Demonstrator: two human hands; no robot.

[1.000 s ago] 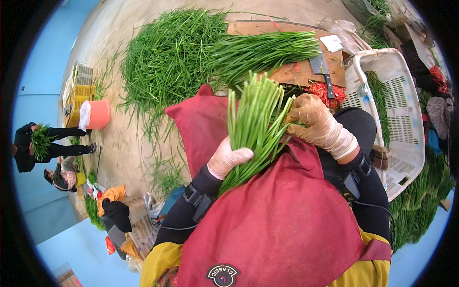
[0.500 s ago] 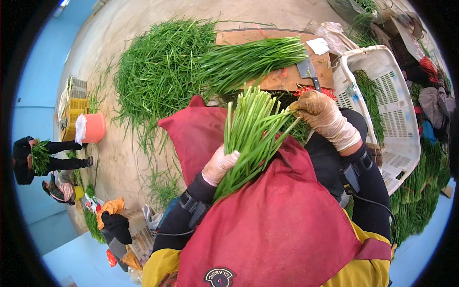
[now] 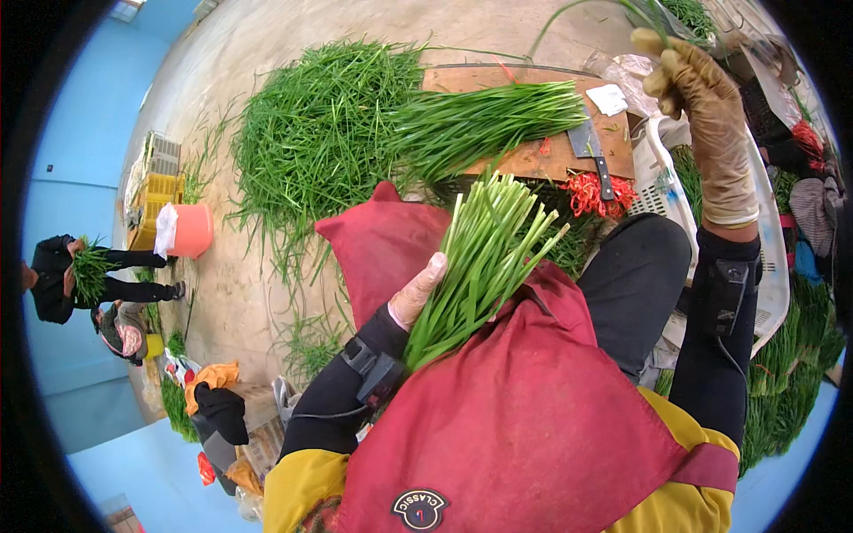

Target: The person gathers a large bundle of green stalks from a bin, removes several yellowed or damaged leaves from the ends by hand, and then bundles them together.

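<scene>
A thick bunch of garlic chives (image 3: 475,280) lies over my red apron (image 3: 506,426), its pale cut ends pointing away from me. My left hand (image 3: 418,291), in a thin glove, is closed round the bunch from its left side, the thumb laid along the stems. Up at the far right, my gloved right hand (image 3: 706,115) is raised away from the bunch. Its fingers pinch a few loose chive leaves (image 3: 653,22), which trail off leftward in a long curve. Ahead, a sheaf of chives (image 3: 498,120) rests on a wooden board (image 3: 462,78), with a cleaver (image 3: 584,140) beside its cut ends.
A large loose heap of chives (image 3: 329,124) covers the floor at the far left. Red ties (image 3: 593,195) hang at the board's near edge. A white plastic crate (image 3: 659,173) stands to the right. Leftward are a pink bucket (image 3: 193,233) and a person (image 3: 53,275) holding greens.
My right hand has moved from the bunch's cut ends up and to the right, carrying a few leaves away. My left hand still holds the bunch.
</scene>
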